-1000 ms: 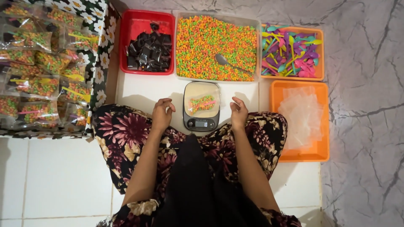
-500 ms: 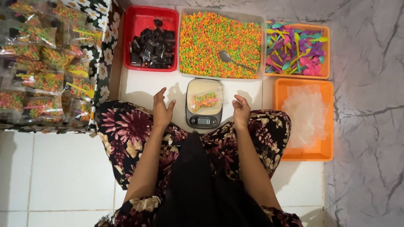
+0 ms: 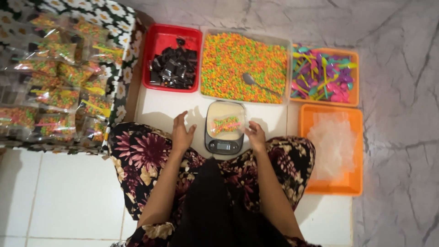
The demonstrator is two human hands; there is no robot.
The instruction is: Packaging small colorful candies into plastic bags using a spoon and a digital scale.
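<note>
Item 1: kitchen scale [image 3: 223, 128], at centre just ahead of our knees. On its pan we see a clear bag of coloured cereal [image 3: 226, 123], placed there, we judge, to be read on the display at the scale's 6 o'clock edge.

Item 2: our left hand [image 3: 182, 134], at 9 o'clock of the scale and apart from it. Fingers spread and slack, grasping nothing.

Item 3: our right hand [image 3: 255, 136], at 3 o'clock of the scale. Fingertips touch or nearly touch the bag's edge; we cannot tell whether they pinch it.

Item 4: large tray of orange, green and yellow cereal [image 3: 274, 50], at 12 o'clock, a metal spoon [image 3: 258, 84] lying in it, handy for scooping.

Item 5: red tray [image 3: 153, 55] of dark sachets, at 11 o'clock.

Item 6: orange tray [image 3: 353, 77] of coloured plastic spoons, at 1 o'clock.

Item 7: orange tray [image 3: 305, 151] of empty clear bags, at 3 o'clock, within the right hand's reach.

Item 8: filled packets [image 3: 59, 96] stacked on a flowered cloth, at 9 o'clock, kept apart from the loose stock.
</note>
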